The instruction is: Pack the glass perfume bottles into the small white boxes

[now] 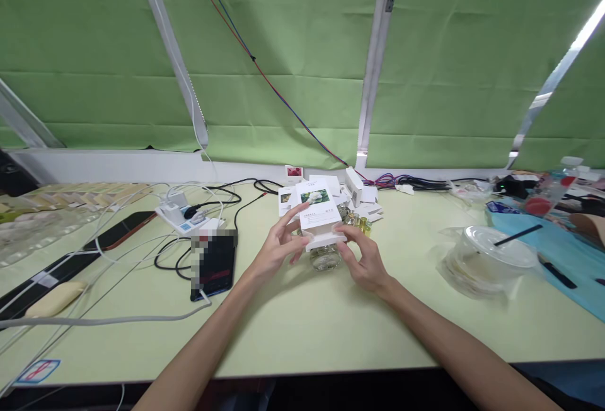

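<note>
A small white cardboard box (320,214) with a white flower picture is held up between my two hands, its near end open with a flap showing. My left hand (278,244) grips the box along its left side, fingers reaching over the top. At the near right corner, my right hand (363,258) pinches the flap edge between thumb and fingers. Just below the box sits a clear glass bottle or jar (326,260), partly covered by it. Small bottles with golden tones (363,224) stand behind my right hand, next to more white boxes (354,185).
To the left lie a phone (215,266), a white power strip (182,219) and many loose cables. A lidded plastic cup (501,250) with a black straw stands right, beside a blue sheet (562,247). A green blind (293,102) hangs behind the table.
</note>
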{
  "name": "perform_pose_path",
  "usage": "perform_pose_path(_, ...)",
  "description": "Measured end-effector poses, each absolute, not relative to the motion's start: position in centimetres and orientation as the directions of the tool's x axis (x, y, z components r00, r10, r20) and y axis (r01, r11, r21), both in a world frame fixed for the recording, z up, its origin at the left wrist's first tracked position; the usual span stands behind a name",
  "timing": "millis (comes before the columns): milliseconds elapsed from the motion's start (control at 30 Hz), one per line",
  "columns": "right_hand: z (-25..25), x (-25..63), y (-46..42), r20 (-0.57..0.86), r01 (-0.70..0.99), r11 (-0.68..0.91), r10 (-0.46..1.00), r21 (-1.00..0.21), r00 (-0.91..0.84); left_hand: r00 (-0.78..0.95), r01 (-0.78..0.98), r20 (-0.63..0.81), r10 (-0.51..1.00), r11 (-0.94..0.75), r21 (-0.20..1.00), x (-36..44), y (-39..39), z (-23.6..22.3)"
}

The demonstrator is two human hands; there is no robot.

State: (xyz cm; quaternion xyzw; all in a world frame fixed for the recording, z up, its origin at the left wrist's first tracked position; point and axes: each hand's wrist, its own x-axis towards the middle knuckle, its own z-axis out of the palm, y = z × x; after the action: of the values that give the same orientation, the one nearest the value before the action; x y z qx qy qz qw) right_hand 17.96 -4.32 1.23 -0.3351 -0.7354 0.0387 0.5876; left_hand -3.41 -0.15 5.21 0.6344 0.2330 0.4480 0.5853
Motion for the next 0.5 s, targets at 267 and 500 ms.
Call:
perform_pose_path(267,1.50,17.77,-4.51,0.834,0.449,0.766,0.547,-0.460,-0.078,0.457,-0.199,0.302,0.836,-0.235,0.951,-3.29,-0.10,4.99)
perform_pose_path(500,1.60,17.71,-4.45,0.821,0.459,0.749,0.566,-0.478,-0.069,0.456,-0.183,0.308,0.835,-0.251,0.951,-3.26,-0.03,4.78)
